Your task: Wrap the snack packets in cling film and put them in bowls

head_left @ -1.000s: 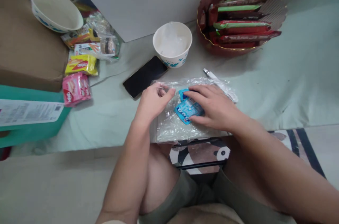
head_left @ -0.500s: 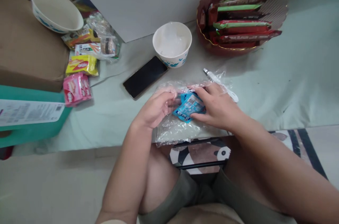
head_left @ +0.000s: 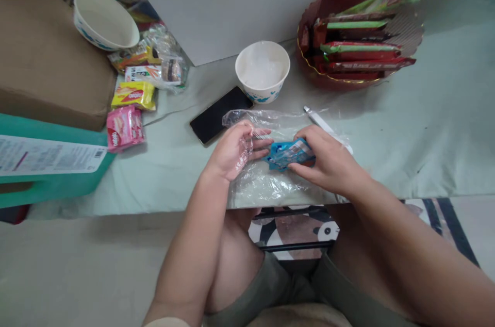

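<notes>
My right hand (head_left: pixel 325 159) grips blue packets (head_left: pixel 290 154) between thumb and fingers, over a clear plastic bag (head_left: pixel 266 185) spread on the table. On the other side my left hand (head_left: pixel 240 149) has its fingers stretched out and apart, pointing at the packets. The bag's thin film drapes over this hand, and the fingertips come close to the packets' left end. How many packets the right hand holds is hard to tell. Partly behind that hand lies a white-handled tool (head_left: pixel 319 119) with a metal tip.
A black phone (head_left: pixel 220 114) and a white paper bowl (head_left: pixel 263 66) lie beyond the bag. At back right stands a red basket (head_left: pixel 348 82) of wrapped snacks. Pink (head_left: pixel 126 128) and yellow packs (head_left: pixel 133 95), another bowl (head_left: pixel 104 20), a cardboard box (head_left: pixel 50 59) and a green container (head_left: pixel 73 182) are left.
My right hand has closed around the blue packets and tilted them up. My left fingers have straightened and spread, and the bag's upper edge has opened out. The view has shifted slightly left.
</notes>
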Tool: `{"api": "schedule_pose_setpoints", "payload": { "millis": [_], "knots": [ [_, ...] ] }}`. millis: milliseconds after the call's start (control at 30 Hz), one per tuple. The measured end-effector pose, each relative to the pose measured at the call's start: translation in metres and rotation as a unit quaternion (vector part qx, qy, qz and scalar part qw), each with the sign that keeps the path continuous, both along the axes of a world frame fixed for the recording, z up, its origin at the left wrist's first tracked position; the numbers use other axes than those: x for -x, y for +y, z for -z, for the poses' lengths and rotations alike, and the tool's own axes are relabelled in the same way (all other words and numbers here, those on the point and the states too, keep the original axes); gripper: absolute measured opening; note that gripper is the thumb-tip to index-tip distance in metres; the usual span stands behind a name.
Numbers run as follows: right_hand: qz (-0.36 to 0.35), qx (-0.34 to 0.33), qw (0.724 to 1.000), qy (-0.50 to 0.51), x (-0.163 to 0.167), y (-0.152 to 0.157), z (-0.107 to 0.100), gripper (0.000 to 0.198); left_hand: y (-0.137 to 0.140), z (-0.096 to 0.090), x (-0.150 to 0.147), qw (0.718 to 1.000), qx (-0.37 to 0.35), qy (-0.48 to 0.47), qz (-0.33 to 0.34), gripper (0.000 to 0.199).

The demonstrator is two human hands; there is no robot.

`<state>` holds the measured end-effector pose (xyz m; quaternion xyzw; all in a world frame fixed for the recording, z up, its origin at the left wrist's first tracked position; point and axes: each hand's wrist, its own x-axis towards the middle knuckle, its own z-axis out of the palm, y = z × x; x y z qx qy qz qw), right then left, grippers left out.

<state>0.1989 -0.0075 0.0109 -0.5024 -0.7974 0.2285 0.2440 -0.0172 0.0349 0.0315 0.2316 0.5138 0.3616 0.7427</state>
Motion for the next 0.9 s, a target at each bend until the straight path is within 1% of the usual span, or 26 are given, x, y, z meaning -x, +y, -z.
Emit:
{"api": "schedule_pose_setpoints", "payload": {
  "millis": [167,300,467,600,667,700,733,767,833,900],
  "knots": [
    [-0.001,-0.043,0.999,0.013,0.000,-0.005,-0.001,0.025,0.001,0.001,0.002,1.000,0.008,0.021,-0.018,0.015],
    [-0.001,-0.046,0.999,0.006,-0.002,-0.008,-0.005,0.033,0.002,0.003,0.002,0.999,0.002,0.033,-0.038,0.013],
    [-0.020,0.002,1.000,-0.001,-0.006,-0.010,-0.010,0.018,0.003,0.004,0.001,0.998,0.011,0.043,-0.052,0.010],
    [-0.005,0.053,0.999,0.000,-0.010,-0.010,-0.015,0.021,0.004,0.003,-0.001,0.997,0.016,0.046,-0.057,0.010],
    [0.021,0.092,0.995,0.038,-0.014,-0.010,-0.018,0.023,0.005,0.003,-0.001,0.997,0.020,0.045,-0.059,0.010],
    [0.039,0.113,0.990,0.077,-0.016,-0.011,-0.020,0.026,0.005,0.004,-0.001,0.997,0.021,0.044,-0.060,0.010],
    [0.061,0.135,0.980,0.132,-0.019,-0.013,-0.021,0.030,0.005,0.004,0.000,0.997,0.022,0.043,-0.060,0.010],
    [0.087,0.153,0.964,0.200,-0.022,-0.015,-0.022,0.035,0.005,0.005,0.000,0.997,0.020,0.042,-0.059,0.010],
    [0.140,0.176,0.911,0.346,-0.029,-0.020,-0.025,0.043,0.005,0.006,0.002,0.998,0.016,0.039,-0.056,0.012],
    [0.189,0.163,0.856,0.454,-0.037,-0.023,-0.032,0.046,0.004,0.007,0.003,0.998,0.010,0.035,-0.052,0.015]
  ]
}}
